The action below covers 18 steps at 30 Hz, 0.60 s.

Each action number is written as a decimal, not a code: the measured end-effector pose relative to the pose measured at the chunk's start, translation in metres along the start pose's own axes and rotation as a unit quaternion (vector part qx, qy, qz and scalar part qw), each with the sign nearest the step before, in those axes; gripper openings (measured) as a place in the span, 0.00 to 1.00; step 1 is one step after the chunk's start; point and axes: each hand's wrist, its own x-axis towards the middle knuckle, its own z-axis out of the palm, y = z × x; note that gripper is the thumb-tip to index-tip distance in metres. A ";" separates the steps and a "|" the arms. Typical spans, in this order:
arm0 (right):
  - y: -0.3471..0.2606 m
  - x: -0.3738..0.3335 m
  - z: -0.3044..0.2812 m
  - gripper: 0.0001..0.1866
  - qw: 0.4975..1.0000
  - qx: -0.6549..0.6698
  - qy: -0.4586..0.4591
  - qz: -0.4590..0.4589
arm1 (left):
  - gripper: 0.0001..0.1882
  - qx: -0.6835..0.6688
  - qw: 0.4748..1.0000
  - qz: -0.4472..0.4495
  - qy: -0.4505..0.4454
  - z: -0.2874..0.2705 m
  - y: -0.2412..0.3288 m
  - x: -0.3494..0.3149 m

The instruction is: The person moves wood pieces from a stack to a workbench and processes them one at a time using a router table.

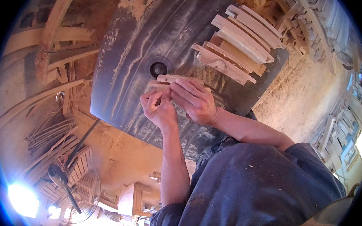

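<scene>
Both my hands grip a short pale wooden piece [167,78] over a dark, dust-streaked machine table [125,89]. Its far end lies right beside a round black spindle [158,68] set in a ring in the tabletop. My left hand [160,110] is closed, thumb and fingers pinching the piece at its near left side. Across the right part of the wood, my right hand [196,103] bends its fingers over the top. The palms hide part of the piece, so its full shape does not show.
Several cut wooden pieces [242,39] lie in a row on the table's far right. Stacked wood [306,22] stands beyond the right edge. Long curved timbers [50,38] lean at the left. A standing fan [77,194] is at lower left, and sawdust covers the floor [122,152].
</scene>
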 end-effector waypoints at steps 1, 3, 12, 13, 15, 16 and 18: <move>0.000 0.001 0.001 0.20 1.000 -0.001 0.002 0.001 | 0.10 0.014 1.000 0.017 -0.002 0.000 -0.002 0.001; 0.001 0.002 0.002 0.20 1.000 -0.005 0.001 0.001 | 0.10 0.016 1.000 0.017 -0.007 0.000 -0.001 0.003; -0.001 0.008 0.005 0.20 1.000 -0.004 0.017 0.002 | 0.09 0.010 1.000 0.001 -0.016 -0.002 0.004 0.010; -0.002 0.008 0.005 0.20 1.000 -0.004 0.018 0.002 | 0.08 0.003 1.000 -0.010 -0.016 -0.001 0.005 0.010; -0.002 0.009 0.003 0.20 1.000 -0.004 0.014 0.003 | 0.09 -0.017 1.000 -0.018 -0.017 -0.001 0.006 0.010; -0.002 0.008 0.003 0.21 1.000 -0.004 0.011 0.004 | 0.09 -0.027 0.999 -0.022 -0.017 -0.001 0.006 0.011; -0.003 0.008 0.003 0.21 1.000 -0.010 0.011 0.002 | 0.09 -0.012 1.000 -0.005 -0.020 -0.002 0.006 0.012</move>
